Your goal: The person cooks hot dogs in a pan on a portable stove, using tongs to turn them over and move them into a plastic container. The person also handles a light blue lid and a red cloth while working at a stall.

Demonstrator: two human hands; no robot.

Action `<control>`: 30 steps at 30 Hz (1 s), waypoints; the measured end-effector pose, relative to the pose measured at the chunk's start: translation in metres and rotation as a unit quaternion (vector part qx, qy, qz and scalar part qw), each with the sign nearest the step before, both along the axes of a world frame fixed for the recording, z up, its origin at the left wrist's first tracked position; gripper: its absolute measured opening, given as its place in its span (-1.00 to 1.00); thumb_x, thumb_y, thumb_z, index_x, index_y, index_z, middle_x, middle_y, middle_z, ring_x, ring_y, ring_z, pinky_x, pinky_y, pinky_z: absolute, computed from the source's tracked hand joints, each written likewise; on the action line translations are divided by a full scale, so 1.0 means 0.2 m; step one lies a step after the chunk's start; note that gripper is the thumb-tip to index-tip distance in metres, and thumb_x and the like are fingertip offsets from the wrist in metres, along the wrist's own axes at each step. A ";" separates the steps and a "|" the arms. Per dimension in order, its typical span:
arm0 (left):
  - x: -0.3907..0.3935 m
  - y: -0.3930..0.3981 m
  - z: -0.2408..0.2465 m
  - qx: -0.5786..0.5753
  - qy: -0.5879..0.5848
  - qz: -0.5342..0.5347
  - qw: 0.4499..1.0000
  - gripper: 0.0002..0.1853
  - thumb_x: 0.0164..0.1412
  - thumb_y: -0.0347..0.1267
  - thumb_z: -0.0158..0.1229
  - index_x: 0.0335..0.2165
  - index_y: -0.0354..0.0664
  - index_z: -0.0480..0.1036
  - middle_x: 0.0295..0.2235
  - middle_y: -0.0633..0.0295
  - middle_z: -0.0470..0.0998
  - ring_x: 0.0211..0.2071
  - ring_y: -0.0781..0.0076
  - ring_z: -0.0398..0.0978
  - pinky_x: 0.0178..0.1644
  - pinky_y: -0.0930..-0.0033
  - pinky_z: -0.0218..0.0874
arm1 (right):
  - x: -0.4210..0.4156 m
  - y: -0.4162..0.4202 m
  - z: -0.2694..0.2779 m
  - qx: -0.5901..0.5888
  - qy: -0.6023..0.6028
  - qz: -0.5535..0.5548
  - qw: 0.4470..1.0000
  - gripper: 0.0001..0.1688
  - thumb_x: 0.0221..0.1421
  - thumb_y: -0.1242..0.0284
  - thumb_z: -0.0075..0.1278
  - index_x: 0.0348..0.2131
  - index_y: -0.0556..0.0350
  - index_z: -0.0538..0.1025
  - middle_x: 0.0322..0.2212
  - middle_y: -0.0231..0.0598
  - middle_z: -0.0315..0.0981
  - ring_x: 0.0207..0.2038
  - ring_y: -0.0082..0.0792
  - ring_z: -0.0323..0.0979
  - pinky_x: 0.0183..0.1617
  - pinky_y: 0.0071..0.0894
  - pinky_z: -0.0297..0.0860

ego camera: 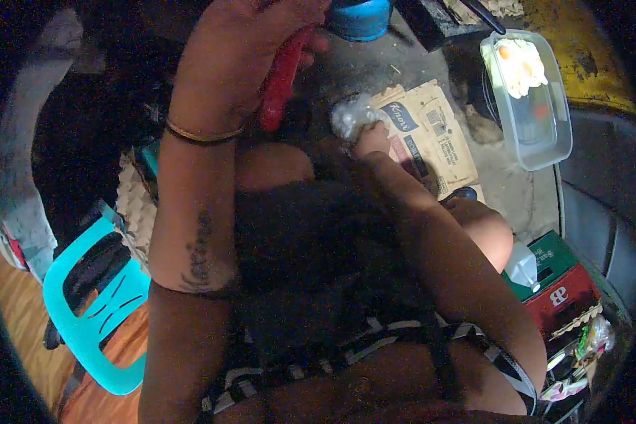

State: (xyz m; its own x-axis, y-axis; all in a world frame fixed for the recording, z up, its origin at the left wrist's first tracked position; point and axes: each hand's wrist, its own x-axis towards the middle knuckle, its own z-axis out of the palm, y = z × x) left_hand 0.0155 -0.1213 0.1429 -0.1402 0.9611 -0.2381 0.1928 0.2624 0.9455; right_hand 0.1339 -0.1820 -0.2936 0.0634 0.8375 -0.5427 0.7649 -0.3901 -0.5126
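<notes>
My left hand (259, 47) is raised at the top of the picture, its fingers wrapped around a long red object (283, 85). The upper part of that hand runs past the picture's edge, and what the red object is cannot be made out. Lower and to the right, my right hand (372, 139) grips a crumpled clear plastic bag (352, 114). The bag lies by the left edge of a flattened Knorr cardboard carton (445, 132) on the floor. Deep shadow hides the space between my arms.
A clear plastic container (532, 146) with pale, orange-spotted food (519, 69) stands at upper right. A blue round container (360, 21) is at the top. A jug (522, 267) rests by a green and red box (562, 297). A turquoise plastic chair (58, 281) stands left.
</notes>
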 end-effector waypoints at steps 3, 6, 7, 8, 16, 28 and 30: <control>0.05 0.04 0.03 -0.022 0.002 -0.015 1.000 -0.72 0.14 -0.24 0.12 -0.39 -0.29 0.40 -0.54 0.25 0.42 -0.53 0.51 0.40 -0.44 0.50 0.26 | 0.02 -0.05 -0.19 0.034 -0.117 0.094 0.988 -0.55 0.09 0.21 -0.15 -0.12 0.14 0.38 -0.02 -0.03 0.22 0.00 0.04 0.25 0.00 -0.07 0.22; 0.04 -0.03 0.05 -0.011 0.012 0.013 1.000 -0.73 0.14 -0.25 0.12 -0.39 -0.28 0.40 -0.54 0.25 0.42 -0.53 0.50 0.40 -0.43 0.49 0.26 | -0.01 -0.06 -0.12 0.115 -0.172 0.330 0.921 -0.57 0.08 0.18 -0.13 -0.11 0.03 0.39 -0.05 -0.09 0.27 0.00 -0.07 0.24 -0.01 -0.15 0.19; 0.02 -0.05 0.03 -0.011 0.038 0.038 0.998 -0.74 0.14 -0.26 0.11 -0.39 -0.28 0.41 -0.54 0.25 0.42 -0.53 0.50 0.40 -0.43 0.49 0.27 | -0.03 -0.07 -0.07 0.104 -0.148 0.407 0.895 -0.59 0.08 0.21 -0.12 -0.10 -0.04 0.40 -0.07 -0.12 0.30 0.01 -0.12 0.23 -0.02 -0.19 0.18; 0.00 -0.06 0.02 -0.011 0.053 0.056 0.997 -0.74 0.14 -0.26 0.10 -0.39 -0.27 0.41 -0.53 0.25 0.43 -0.53 0.50 0.41 -0.43 0.49 0.27 | -0.06 -0.06 -0.04 0.107 -0.142 0.415 0.892 -0.59 0.08 0.21 -0.12 -0.10 -0.04 0.40 -0.07 -0.12 0.30 0.01 -0.12 0.23 -0.02 -0.19 0.18; -0.04 0.03 -0.05 -0.053 -0.008 0.040 0.998 -0.72 0.16 -0.27 0.09 -0.30 -0.32 0.40 -0.52 0.23 0.43 -0.53 0.49 0.41 -0.41 0.46 0.29 | 0.02 0.05 0.34 -0.026 -0.084 0.330 0.940 -0.55 0.09 0.17 -0.15 -0.10 0.02 0.46 -0.17 -0.10 0.47 -0.09 -0.17 0.41 -0.03 -0.15 0.24; -0.06 -0.09 -0.13 0.203 0.175 -0.065 0.961 -0.58 -0.20 -0.18 0.29 -0.48 -0.36 0.49 -0.52 0.00 0.54 -0.47 0.14 0.53 -0.30 0.18 0.35 | -0.01 0.02 0.55 0.156 -0.160 0.526 0.821 -0.50 -0.03 0.22 -0.01 -0.05 -0.08 0.41 0.08 -0.14 0.10 0.06 0.01 0.12 0.09 -0.11 0.20; -0.01 -0.20 -0.01 0.145 0.304 -0.064 0.939 -0.60 -0.20 -0.22 0.29 -0.46 -0.35 0.46 -0.47 -0.04 0.53 -0.41 0.00 0.52 -0.26 0.11 0.34 | 0.06 0.05 0.49 0.295 -0.102 0.435 0.845 -0.55 -0.09 0.29 0.04 -0.14 -0.03 0.45 -0.02 -0.10 0.21 -0.02 0.03 0.20 0.02 -0.12 0.24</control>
State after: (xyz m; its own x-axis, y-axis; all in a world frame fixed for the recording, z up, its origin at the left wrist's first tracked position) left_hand 0.0140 -0.1607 0.1405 -0.0446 0.9915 0.1222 0.7326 -0.0507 0.6787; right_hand 0.1466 -0.1717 -0.1957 -0.6736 0.7360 -0.0675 0.7264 0.6425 -0.2439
